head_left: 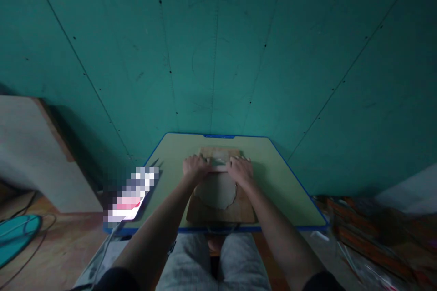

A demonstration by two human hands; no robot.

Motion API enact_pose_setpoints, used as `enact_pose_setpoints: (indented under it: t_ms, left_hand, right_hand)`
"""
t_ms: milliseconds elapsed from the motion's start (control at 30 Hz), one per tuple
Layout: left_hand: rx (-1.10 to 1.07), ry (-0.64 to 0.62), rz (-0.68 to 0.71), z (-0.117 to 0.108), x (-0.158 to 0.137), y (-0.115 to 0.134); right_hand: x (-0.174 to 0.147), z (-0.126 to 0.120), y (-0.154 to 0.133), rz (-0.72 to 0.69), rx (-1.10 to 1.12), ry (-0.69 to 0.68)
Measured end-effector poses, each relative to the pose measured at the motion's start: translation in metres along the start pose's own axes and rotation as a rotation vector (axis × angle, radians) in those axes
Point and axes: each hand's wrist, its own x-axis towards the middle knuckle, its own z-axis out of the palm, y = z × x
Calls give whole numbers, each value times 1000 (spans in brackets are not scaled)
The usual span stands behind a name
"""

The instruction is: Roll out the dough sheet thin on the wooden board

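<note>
Rolling pin (219,169), one: I have left hand (196,165) and right hand (240,168) clamped on it. Flattened dough (216,192), one: between the wrists. Wooden board (198,213): beneath both hands.

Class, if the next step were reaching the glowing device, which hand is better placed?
Probably the left hand: it is nearer the device, which lies on the left of the table. The right hand is farther across; both are on the rolling pin.
</note>
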Motion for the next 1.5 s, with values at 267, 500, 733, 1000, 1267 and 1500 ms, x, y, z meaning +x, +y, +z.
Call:
enact_pose_setpoints:
  t_ms: [267,500,733,1000,1267,1500]
  left_hand:
    - [21,121,46,2,-23,1]
    - [34,157,25,2,-35,1]
    - [33,137,23,-2,-50,0]
    - [-38,156,83,7,-68,-5]
    - [-80,167,147,13,-96,-9]
    - [-125,211,269,20,-110,-15]
  right_hand:
    - [-18,3,3,-51,-32,70]
    - [-33,7,5,-54,-21,109]
    - [-49,17,13,-132,15,118]
    - [-66,24,23,-169,31,177]
    - [-89,36,40,-289,12,334]
    - [-74,30,38,-319,72,371]
